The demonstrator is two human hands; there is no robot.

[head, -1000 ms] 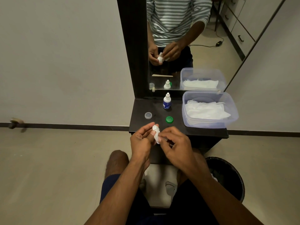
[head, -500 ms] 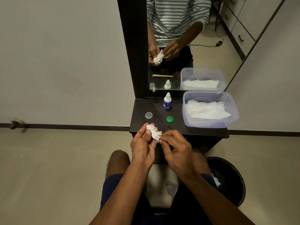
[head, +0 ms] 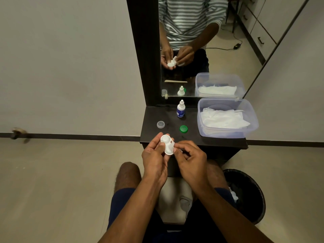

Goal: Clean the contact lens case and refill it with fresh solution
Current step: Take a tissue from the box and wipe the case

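The contact lens case (head: pixel 167 144) is held in the air just in front of the near edge of the desk (head: pixel 192 137), between the two hands. The left hand (head: pixel 155 158) grips it from the left, thumb over the lower well and fingers (head: pixel 156 138) curled behind the upper one. Its long axis runs roughly up and away from the person, tilted a little to the right, with both open wells facing the camera. The right hand (head: pixel 190 157) sits just beside the case's right edge; its fingers are bent and pinch a small wad of white tissue (head: pixel 178 150) (mostly hidden, so its size is hard to tell). The case therefore lies just to the left of the right fingertips, touching or nearly so, and the wiping hand is the nearer one for any further drying.

The case looks white and glossy, two round wells joined by a narrow bridge, with a small dark spot near the bridge that I cannot identify.

Behind it on the desk stand the solution bottle (head: pixel 181 109), a green cap (head: pixel 183 129) and a clear cap (head: pixel 160 124), all well apart from the hands. I judge the refill has not begun.
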